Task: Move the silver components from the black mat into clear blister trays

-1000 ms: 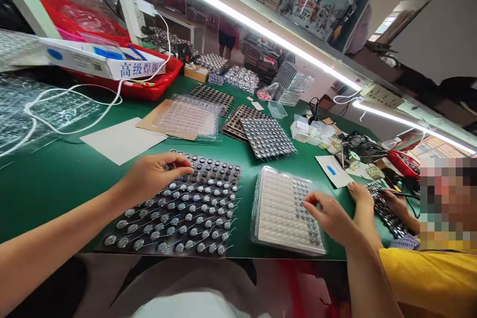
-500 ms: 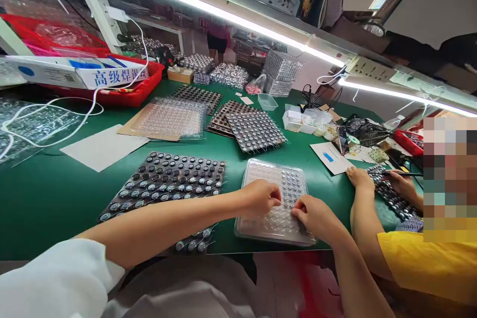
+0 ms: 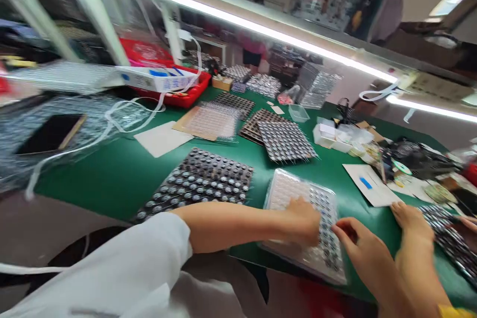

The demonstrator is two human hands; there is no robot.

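Note:
A clear plastic tray point(image 3: 278, 194) with rows of round pockets lies at the table's front edge. Small round silvery parts point(image 3: 323, 203) with dark sides fill the pockets on its right side. My left hand point(image 3: 303, 221) is over the middle of the tray, smeared by motion, its fingers mostly hidden. At the tray's right edge is my right hand point(image 3: 359, 241), thumb and forefinger brought together in a pinch; whatever is between the tips is too small to make out. Left of the tray, a dark board point(image 3: 208, 179) holds rows of similar round parts, partly behind my left arm.
Farther back lie another filled board point(image 3: 286, 141), clear trays point(image 3: 214, 121) on cardboard and a red basket point(image 3: 196, 92). A phone point(image 3: 52, 131) and white cable point(image 3: 112, 119) are at left. A co-worker's hand point(image 3: 412, 221) rests near a white sheet point(image 3: 367, 186) at right.
The view has swung left, so the table's things sit farther right. My right hand has moved off the filled pockets to the tray's right edge; my left hand is now blurred, nearer the filled rows.

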